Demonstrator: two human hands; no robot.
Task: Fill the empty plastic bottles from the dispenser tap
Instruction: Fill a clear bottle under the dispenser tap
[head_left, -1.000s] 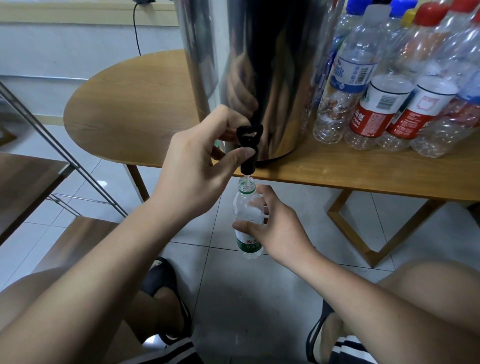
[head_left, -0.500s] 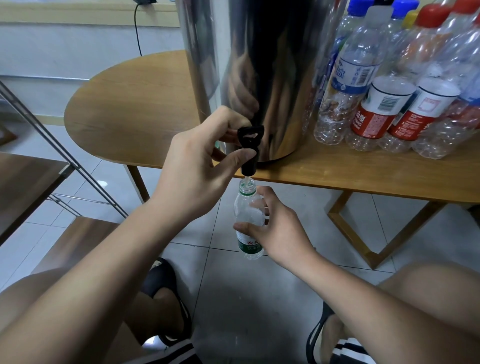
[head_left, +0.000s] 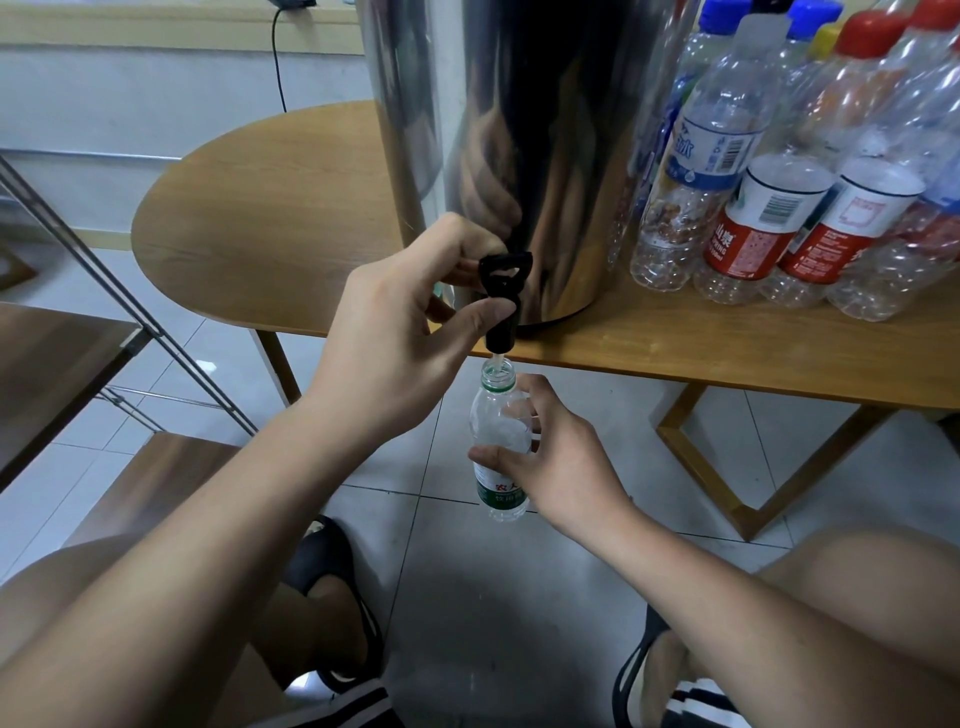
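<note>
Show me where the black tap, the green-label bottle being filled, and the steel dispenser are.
black tap (head_left: 503, 301), head view, on its black spout body below the handle.
green-label bottle (head_left: 498, 415), head view, on its clear shoulder above the fingers.
steel dispenser (head_left: 545, 130), head view, on its shiny front wall.

The floor (head_left: 498, 582) is made of big pale grey tiles with thin dark lines between them, and it shines a little. A wooden table (head_left: 270, 218) with a rounded left end stands on light wooden legs (head_left: 769, 493). Behind it is a white wall (head_left: 156, 104) with a pale yellow strip along the top. A black cord (head_left: 279, 67) hangs down the wall. At the left edge stands a dark wooden shelf (head_left: 47, 364) with thin metal bars (head_left: 119, 306).
</note>
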